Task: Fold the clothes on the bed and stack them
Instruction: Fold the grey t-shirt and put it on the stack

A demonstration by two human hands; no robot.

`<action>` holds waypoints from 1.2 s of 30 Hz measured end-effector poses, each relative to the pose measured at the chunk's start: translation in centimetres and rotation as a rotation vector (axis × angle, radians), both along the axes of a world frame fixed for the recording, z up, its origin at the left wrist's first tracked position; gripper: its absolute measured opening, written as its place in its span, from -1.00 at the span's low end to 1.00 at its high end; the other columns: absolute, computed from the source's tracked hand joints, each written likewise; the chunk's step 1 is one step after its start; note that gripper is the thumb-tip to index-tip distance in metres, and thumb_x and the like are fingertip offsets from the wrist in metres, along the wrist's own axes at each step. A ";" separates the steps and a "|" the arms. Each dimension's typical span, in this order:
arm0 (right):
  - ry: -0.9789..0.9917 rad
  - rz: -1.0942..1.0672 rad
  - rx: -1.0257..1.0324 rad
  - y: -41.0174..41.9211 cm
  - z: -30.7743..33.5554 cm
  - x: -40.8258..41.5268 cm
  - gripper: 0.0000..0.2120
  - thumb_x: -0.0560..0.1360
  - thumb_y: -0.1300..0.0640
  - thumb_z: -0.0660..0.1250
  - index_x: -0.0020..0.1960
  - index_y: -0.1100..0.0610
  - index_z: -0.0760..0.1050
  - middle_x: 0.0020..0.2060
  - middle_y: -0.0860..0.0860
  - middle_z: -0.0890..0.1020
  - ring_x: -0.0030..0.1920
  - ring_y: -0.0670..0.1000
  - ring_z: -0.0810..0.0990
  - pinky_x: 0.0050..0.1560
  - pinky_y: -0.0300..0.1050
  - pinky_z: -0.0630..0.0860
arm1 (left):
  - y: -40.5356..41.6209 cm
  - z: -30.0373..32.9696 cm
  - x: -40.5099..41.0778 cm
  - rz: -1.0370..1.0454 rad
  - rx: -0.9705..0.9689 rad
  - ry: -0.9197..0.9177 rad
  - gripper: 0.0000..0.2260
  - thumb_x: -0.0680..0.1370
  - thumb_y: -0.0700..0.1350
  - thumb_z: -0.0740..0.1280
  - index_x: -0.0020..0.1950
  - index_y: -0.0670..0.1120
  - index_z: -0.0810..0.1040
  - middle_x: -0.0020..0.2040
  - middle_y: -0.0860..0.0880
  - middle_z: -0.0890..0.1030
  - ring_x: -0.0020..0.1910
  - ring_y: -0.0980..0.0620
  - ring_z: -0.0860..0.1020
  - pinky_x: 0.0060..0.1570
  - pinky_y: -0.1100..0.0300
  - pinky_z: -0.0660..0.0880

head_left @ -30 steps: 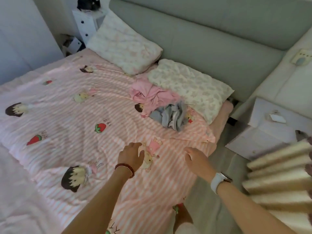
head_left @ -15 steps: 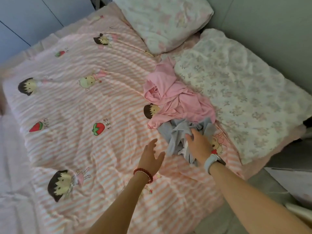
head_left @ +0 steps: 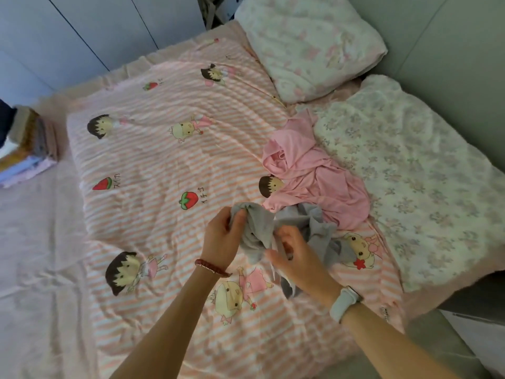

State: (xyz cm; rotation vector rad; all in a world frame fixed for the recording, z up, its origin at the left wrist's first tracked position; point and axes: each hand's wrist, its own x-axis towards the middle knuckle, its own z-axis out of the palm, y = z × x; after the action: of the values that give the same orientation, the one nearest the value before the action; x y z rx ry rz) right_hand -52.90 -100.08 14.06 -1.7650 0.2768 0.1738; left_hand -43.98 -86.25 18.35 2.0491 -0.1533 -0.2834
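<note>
A crumpled grey garment (head_left: 306,225) lies on the pink striped quilt (head_left: 169,160) near the bed's right side. My left hand (head_left: 222,237), with a red bead bracelet at the wrist, grips a bunched edge of it. My right hand (head_left: 296,258), wearing a pale watch, holds another part of the same grey cloth, and a grey piece hangs below that hand. Just behind lies a rumpled pink garment (head_left: 314,176), touching the grey one and resting partly against a floral pillow (head_left: 415,173).
A second floral pillow (head_left: 308,42) sits at the head of the bed by the grey-green headboard (head_left: 448,50). A folded pile of fabric (head_left: 30,149) lies at the far left. The bed's right edge drops to the floor (head_left: 470,324).
My left hand moved right and took hold of the grey garment. My right hand pulled the cloth toward me, lifting part of it off the quilt. The camera came closer.
</note>
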 end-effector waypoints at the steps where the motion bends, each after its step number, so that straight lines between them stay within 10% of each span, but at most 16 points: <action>1: 0.023 0.086 -0.034 1.0 -0.1 -0.6 -0.54 0.41 -0.16 0.35 0.22 -0.12 0.26 0.01 -0.22 0.54 -0.01 -0.24 0.55 0.05 -0.18 0.53 | 0.6 0.8 -0.2 0.030 -0.011 -0.049 -0.72 0.57 -0.18 0.23 -0.35 -0.12 0.34 -0.43 0.02 0.32 -0.46 0.19 0.29 -0.44 0.37 0.21; 4: -0.064 0.186 -0.204 4.1 0.0 -1.7 -0.28 0.40 -0.11 0.36 0.44 -0.08 0.09 0.11 -0.26 0.48 0.11 -0.25 0.49 0.08 -0.25 0.49 | 3.0 3.8 -0.5 0.132 -0.074 -0.163 -0.70 0.57 -0.16 0.24 -0.36 -0.14 0.34 -0.46 0.04 0.30 -0.50 0.22 0.30 -0.48 0.39 0.21; 9: -0.009 0.079 -0.291 9.0 1.5 -3.3 -0.44 0.48 -0.02 0.32 0.40 0.01 0.18 0.14 -0.13 0.49 0.12 -0.19 0.47 0.02 -0.33 0.41 | 8.3 8.4 -1.6 0.275 -0.306 -0.189 -0.71 0.59 -0.11 0.23 -0.34 -0.09 0.38 -0.40 -0.04 0.37 -0.37 0.06 0.35 -0.32 0.11 0.33; 14: -0.064 0.030 -0.148 16.1 5.4 -3.4 -0.92 0.52 0.10 0.29 -0.12 0.01 0.39 -0.24 -0.10 0.51 -0.23 -0.23 0.50 -0.22 -0.31 0.40 | 13.2 11.8 -6.1 0.163 -0.373 -0.236 -0.79 0.54 -0.06 0.25 -0.20 -0.17 0.49 -0.30 -0.12 0.47 -0.27 -0.04 0.42 -0.25 -0.06 0.42; 22: -0.325 -0.195 -0.095 16.1 12.4 -3.5 -0.90 0.57 0.27 0.17 -0.08 0.19 0.45 -0.28 -0.02 0.51 -0.29 -0.20 0.48 -0.29 -0.45 0.37 | 22.7 16.3 -9.3 0.351 -0.317 -0.626 -0.84 0.61 -0.17 0.11 -0.15 -0.13 0.39 -0.27 0.07 0.38 -0.32 0.27 0.36 -0.27 0.46 0.31; 36: -0.220 0.043 -0.244 13.8 24.3 3.6 -0.85 0.49 0.23 0.31 -0.21 0.17 0.63 -0.28 -0.02 0.65 -0.29 -0.11 0.53 -0.32 -0.50 0.39 | 30.1 17.6 -4.2 0.422 -0.165 -0.488 -0.66 0.55 0.03 0.25 -0.29 -0.20 0.44 -0.39 -0.02 0.38 -0.38 0.14 0.34 -0.34 0.24 0.30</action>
State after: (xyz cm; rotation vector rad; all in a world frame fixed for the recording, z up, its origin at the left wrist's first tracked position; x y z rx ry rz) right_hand -49.25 -86.29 38.36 -2.0139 0.1030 -0.0255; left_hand -48.18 -56.19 35.97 1.8962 -0.0360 0.4790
